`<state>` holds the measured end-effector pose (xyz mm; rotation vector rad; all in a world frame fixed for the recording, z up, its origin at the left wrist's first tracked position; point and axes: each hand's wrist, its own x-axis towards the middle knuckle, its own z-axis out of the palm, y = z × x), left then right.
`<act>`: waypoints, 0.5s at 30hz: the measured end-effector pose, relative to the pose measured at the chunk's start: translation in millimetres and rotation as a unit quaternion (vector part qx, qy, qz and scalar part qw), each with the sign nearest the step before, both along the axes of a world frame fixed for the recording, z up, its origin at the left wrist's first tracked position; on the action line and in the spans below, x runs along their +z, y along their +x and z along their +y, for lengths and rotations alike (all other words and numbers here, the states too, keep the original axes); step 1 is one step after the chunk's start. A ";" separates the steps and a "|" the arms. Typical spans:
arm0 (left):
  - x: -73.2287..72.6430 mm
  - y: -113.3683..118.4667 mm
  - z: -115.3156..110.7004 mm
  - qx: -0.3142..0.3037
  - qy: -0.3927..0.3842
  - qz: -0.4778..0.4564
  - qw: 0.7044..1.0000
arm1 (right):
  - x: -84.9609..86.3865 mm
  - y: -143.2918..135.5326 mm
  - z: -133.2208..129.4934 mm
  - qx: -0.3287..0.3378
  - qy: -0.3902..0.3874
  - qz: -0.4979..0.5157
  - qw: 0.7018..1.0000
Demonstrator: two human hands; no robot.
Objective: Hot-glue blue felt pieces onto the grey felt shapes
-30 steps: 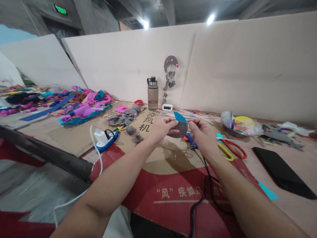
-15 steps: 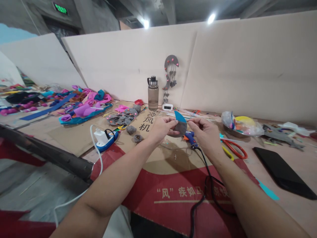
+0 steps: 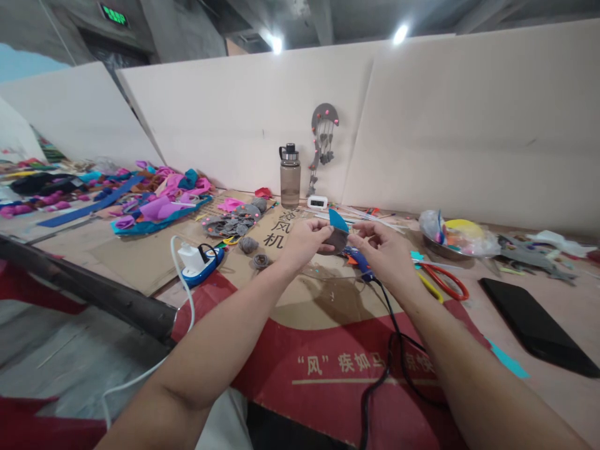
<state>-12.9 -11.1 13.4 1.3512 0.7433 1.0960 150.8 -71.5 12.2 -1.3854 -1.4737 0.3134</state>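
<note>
My left hand (image 3: pixel 305 242) pinches a small grey felt piece (image 3: pixel 336 241) between thumb and fingers, above the cardboard. A pointed blue felt piece (image 3: pixel 336 220) stands up from its top edge. At the right edge of the grey piece, the thumb and fingers of my right hand (image 3: pixel 383 249) are pinched together; their tips are small and partly hidden. Just below lies a blue hot glue gun (image 3: pixel 362 265), its black cord (image 3: pixel 390 312) running toward me. Scissors with red handles (image 3: pixel 450 281) rest right of my right wrist.
Grey yarn balls (image 3: pixel 248 245) and a pile of grey felt shapes (image 3: pixel 232 220) lie left. A blue power strip (image 3: pixel 202 269) sits near the table edge. Behind stand a bottle (image 3: pixel 290 182) and a small white clock (image 3: pixel 317 202). A black phone (image 3: pixel 534 325) and a metal bowl (image 3: pixel 443 249) are right.
The felt pieces have tilted in my left hand, so less of the grey face shows. My right hand has shifted slightly left, toward their edge.
</note>
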 end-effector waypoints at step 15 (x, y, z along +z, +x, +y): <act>3.3 -6.7 6.3 0.094 0.084 0.023 0.992 | -21.9 1.0 12.6 0.050 -0.033 0.208 0.976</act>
